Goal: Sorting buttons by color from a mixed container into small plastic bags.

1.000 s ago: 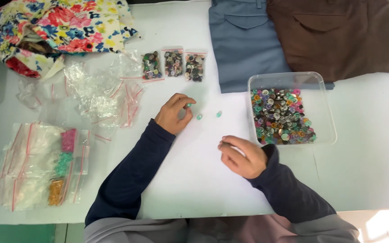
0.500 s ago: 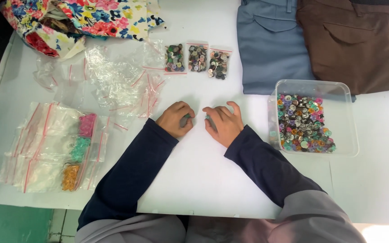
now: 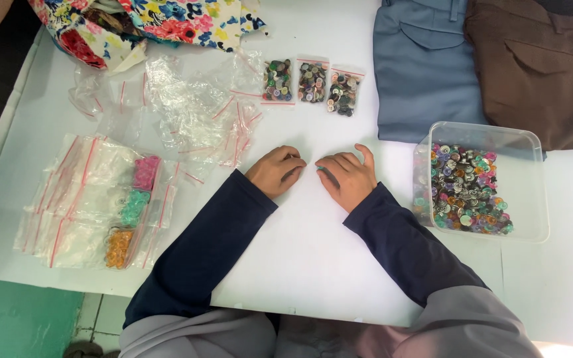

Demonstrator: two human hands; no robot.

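Hands rested side by side on the white table (image 3: pixel 313 265), fingers curled inward and knuckles facing each other across a narrow gap. The left hand (image 3: pixel 276 170) was loosely clenched; whether it enclosed anything could not be determined. The right hand (image 3: pixel 347 176) was likewise curled, with a small teal object (image 3: pixel 320 170), apparently a button, showing at its fingertips; a firm pinch could not be confirmed. Just beyond both hands, three small sealed bags of mixed buttons (image 3: pixel 312 85) lay in a row. Immediately to the right of the right hand stood a clear plastic container (image 3: pixel 528 142) filled with assorted coloured buttons (image 3: pixel 467 191). Beyond the left hand and to its left lay a loose heap of empty zip bags (image 3: pixel 193 113) with red seal strips. Further left of the left hand, flat stacked bags (image 3: pixel 81 199) held pink, teal and orange buttons. Beyond the container, a folded blue garment (image 3: pixel 419 73) and a folded brown garment (image 3: pixel 538 66) lay adjacent. Floral fabric (image 3: pixel 167 20) occupied the far left corner.
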